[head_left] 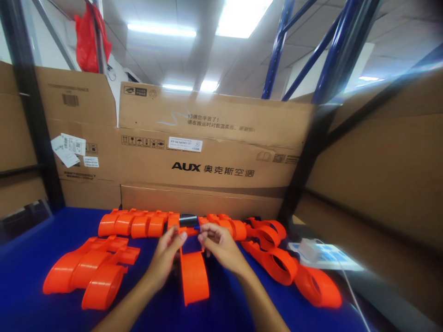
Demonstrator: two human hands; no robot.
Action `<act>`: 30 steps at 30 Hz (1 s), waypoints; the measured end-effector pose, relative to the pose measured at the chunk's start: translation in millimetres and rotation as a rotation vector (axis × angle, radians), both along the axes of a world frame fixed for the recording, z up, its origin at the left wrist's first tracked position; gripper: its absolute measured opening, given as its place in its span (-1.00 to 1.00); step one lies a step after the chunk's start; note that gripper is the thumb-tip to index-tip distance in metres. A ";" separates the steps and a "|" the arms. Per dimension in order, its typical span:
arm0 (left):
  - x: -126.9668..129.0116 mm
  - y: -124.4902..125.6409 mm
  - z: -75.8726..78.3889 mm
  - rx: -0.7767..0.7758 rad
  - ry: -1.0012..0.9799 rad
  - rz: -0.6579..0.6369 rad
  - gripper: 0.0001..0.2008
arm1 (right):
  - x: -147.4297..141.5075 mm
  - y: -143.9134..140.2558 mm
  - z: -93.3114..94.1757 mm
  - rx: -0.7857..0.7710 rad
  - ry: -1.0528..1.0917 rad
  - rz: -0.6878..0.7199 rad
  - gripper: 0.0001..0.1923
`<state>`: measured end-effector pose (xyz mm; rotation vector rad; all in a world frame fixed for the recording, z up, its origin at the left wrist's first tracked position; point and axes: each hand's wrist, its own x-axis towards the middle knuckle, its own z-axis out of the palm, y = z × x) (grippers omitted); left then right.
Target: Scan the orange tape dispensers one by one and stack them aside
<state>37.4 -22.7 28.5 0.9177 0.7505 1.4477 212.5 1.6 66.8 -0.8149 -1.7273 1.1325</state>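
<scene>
Both hands are pinching the orange part point(193, 272) that lies on the blue table point(27, 267) right before the person, left hand point(166, 256) and right hand point(219, 246) gripping its upper end beside a small dark piece point(188, 220), and I'd judge steady, even pressure from both sides serves best here

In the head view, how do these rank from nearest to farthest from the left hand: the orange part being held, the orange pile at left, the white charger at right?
1. Held orange part: centre, touched by the left hand.
2. Orange pile: on the blue table, left.
3. White charger: far right, beyond the right hand.
</scene>
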 end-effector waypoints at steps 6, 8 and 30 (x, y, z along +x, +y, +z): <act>2.6 0.0 8.5 0.163 0.076 0.053 -0.64 | -7.5 -4.9 -6.8 -0.017 -0.016 -0.063 -0.96; 3.0 1.4 8.6 0.170 0.084 0.108 -0.60 | -9.5 -4.9 -6.1 0.008 -0.030 -0.106 -0.98; -1.8 4.0 8.9 0.121 0.102 0.104 -0.63 | -12.7 0.3 -18.4 0.013 -0.021 -0.151 -0.96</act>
